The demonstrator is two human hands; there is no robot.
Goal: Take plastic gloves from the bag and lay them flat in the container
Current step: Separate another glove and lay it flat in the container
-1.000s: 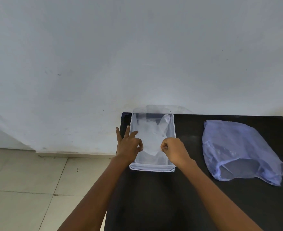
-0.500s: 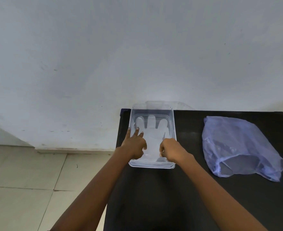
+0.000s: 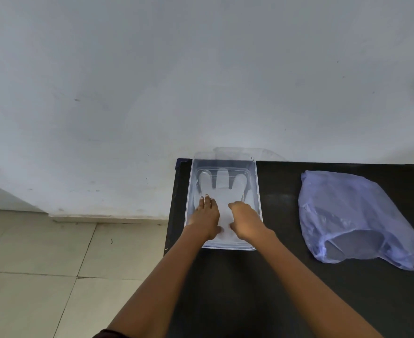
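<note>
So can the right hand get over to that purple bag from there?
Probably yes. The right hand is in the container, and only bare black table lies between it and the bag.

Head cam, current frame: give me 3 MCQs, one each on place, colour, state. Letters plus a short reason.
1. Where is the bag relative to the container?
A. To its right on the table
B. Inside it
C. On the floor

2. What colour is the bag?
A. Black
B. Translucent blue-violet
C. Yellow

3. How is the glove lying in the container?
A. Balled up
B. Hanging over the rim
C. Spread flat, fingers toward the wall

Answers:
1 A: the bag lies on the black table, apart from the container, on its right.
2 B: its film is see-through with a blue-violet tint.
3 C: the glove is spread on the container floor, fingers fanned out, with the left hand and right hand resting on its cuff end.
</note>
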